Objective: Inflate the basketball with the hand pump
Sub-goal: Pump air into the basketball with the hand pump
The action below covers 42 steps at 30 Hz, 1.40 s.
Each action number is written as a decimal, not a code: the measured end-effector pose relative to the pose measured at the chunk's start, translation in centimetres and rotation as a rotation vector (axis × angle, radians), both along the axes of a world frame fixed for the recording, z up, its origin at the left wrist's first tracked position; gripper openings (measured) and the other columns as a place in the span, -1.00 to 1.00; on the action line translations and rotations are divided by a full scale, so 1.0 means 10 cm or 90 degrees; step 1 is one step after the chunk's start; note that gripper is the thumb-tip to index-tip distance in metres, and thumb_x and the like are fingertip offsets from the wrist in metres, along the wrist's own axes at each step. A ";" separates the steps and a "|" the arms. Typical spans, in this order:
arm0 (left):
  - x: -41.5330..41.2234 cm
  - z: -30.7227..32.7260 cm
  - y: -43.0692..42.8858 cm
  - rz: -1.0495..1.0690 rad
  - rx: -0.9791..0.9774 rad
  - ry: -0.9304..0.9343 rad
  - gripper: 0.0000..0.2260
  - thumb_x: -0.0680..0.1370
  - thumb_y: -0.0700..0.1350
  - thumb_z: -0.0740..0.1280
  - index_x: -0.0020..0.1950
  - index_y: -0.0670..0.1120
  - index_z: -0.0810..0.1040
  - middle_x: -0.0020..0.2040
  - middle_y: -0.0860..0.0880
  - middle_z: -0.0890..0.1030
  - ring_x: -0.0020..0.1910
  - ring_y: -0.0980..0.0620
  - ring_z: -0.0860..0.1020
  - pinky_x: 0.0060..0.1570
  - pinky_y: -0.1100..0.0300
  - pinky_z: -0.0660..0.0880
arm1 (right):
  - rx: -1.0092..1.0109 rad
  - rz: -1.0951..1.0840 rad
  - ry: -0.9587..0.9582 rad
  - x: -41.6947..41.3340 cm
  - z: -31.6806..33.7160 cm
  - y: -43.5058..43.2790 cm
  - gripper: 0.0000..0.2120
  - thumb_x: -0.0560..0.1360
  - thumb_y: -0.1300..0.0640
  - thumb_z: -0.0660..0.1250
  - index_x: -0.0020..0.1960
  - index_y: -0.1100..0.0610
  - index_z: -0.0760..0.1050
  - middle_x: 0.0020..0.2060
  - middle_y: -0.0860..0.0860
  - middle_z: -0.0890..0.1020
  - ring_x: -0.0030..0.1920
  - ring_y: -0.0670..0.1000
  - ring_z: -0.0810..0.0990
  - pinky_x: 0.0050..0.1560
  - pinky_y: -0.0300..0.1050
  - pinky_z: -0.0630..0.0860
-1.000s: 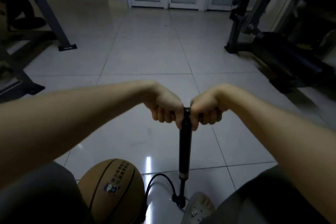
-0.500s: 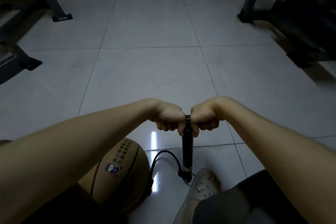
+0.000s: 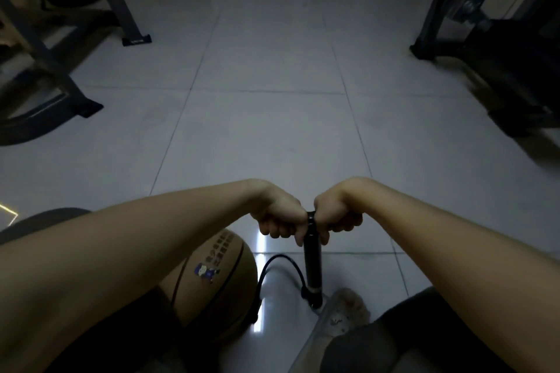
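Gripping the pump (image 3: pixel 312 263) handle with our left hand (image 3: pixel 280 218) and right hand (image 3: pixel 338 216) curled round it, we keep the upright barrel directly below, its hose (image 3: pixel 272 269) reaching the basketball (image 3: pixel 218 278) lower left.

A tan basketball (image 3: pixel 218 278) with dark seams and a printed logo sits near left. The slim black hand pump (image 3: pixel 312 263) stands upright just right of it, its hose (image 3: pixel 280 256) arcing between them.
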<state>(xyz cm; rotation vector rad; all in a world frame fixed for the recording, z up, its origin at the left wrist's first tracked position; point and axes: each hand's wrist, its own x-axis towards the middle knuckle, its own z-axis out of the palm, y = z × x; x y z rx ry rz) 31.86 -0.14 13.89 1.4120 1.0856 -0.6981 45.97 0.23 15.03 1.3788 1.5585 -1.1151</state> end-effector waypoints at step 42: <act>0.19 1.16 0.51 -0.056 0.062 -0.016 -0.59 0.57 -0.14 0.35 -0.38 0.03 0.21 -0.47 0.05 0.16 -0.51 0.09 0.07 -0.45 0.21 -0.02 | 0.059 -0.130 0.107 0.37 1.16 0.28 -0.55 0.52 0.20 0.39 -0.43 0.02 0.24 -0.49 -0.02 0.21 -0.50 -0.04 0.10 -0.46 -0.22 0.06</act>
